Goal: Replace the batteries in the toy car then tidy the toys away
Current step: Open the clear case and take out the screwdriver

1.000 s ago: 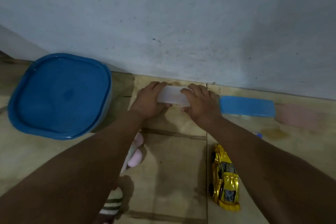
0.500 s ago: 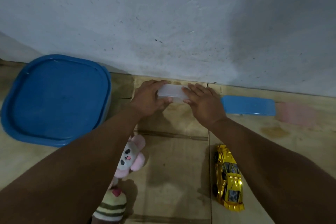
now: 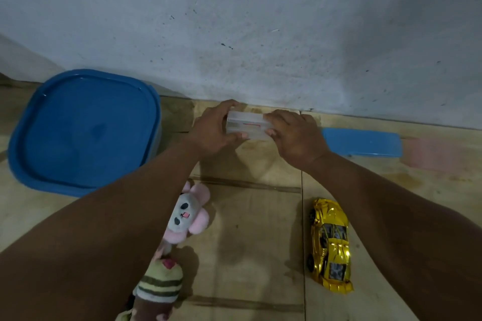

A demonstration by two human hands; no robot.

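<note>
Grey plaster wall (image 3: 260, 21) across the upper half, meeting the tiled floor (image 3: 255, 229) along a line behind the hands.

Large blue lidded container (image 3: 83, 133) at left on the floor; only the lid plainly visible, body mostly hidden beneath it.

Flat blue lid (image 3: 362, 142) at right, close to the wall, long axis running left to right; left end covered by the right hand. Pale pink patch beyond its right end too blurred to identify.

Gold toy car (image 3: 330, 245) on the floor below the right forearm, well apart from both hands; long axis near to far, slightly tilted. Front or rear toward the wall: cannot tell.

Plush toy (image 3: 186, 211) with pink petals round a grey face, partly hidden by the left forearm; striped lower part cut off at the bottom edge.

Clear plastic case (image 3: 247, 125) gripped at its left end by the left hand (image 3: 214, 130) and at its right end by the right hand (image 3: 294, 135), long axis left to right. Red mark inside; contents hard to make out.
</note>
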